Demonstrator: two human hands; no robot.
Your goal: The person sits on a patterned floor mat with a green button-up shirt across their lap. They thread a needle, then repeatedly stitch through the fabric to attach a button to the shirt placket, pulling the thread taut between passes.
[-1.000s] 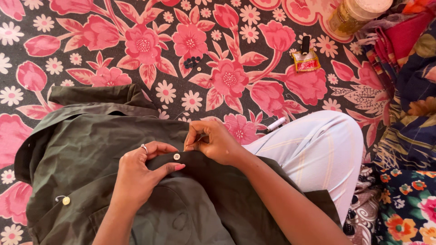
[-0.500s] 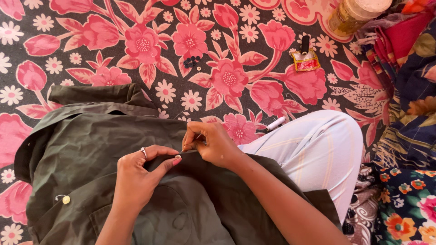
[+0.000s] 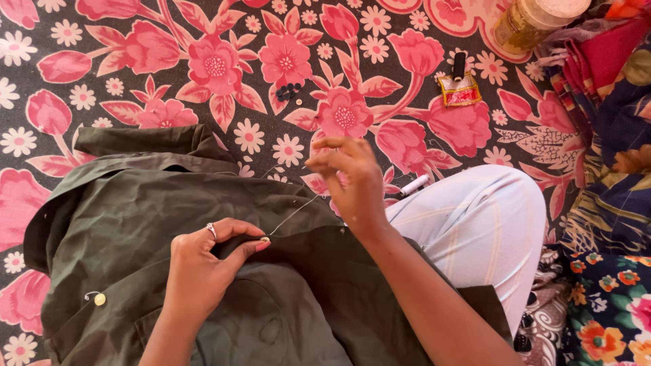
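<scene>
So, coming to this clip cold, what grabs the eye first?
The loud pink floral mat fills the top of the view. Across the lap lies a dark green shirt; the left hand pinches its edge, and the right hand, raised above it, pulls a pale thread taut.

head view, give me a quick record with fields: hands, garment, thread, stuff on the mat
left hand: pinches the green shirt at its edge, ring on one finger
right hand: raised above the shirt, pulling the thread taut
loose button: pale, on the shirt's lower left
floral mat: holds a white spool, dark buttons, a jar
</scene>
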